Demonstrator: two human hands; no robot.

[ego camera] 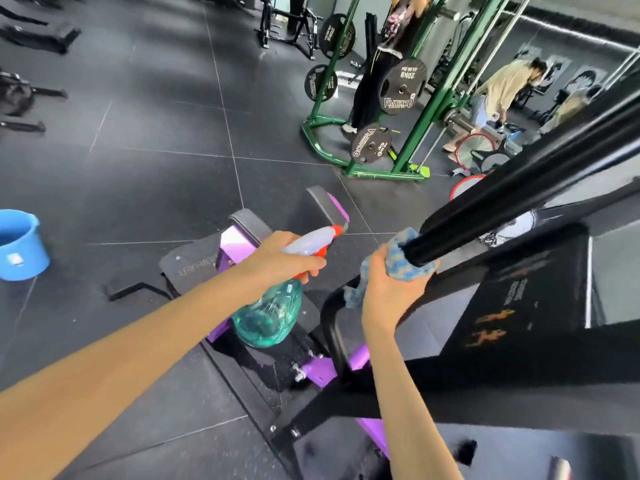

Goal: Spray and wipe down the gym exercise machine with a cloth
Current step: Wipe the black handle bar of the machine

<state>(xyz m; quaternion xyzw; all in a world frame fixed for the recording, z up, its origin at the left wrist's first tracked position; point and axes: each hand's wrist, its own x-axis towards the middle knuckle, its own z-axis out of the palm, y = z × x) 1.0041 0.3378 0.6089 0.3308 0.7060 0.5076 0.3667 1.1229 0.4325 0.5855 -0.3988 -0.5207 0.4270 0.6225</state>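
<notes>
R hand (pixel 391 292) grip closed on cloth (pixel 407 270), wrapped round lower end of black bar (pixel 519 195). L hand (pixel 284 259) grip holds spray bottle (pixel 268 317) just beside. Keep the wrap snug; wipe along bar w/ firm strokes.

Head-worn wide-angle view, looking forward and down, close over hands (pixel 346 275)

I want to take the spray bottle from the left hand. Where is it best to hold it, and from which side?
Probably the round teal belly of the spray bottle, cupped from below. The left hand already wraps the neck, with a finger on the orange trigger, so only the belly hangs free beneath it.
</notes>
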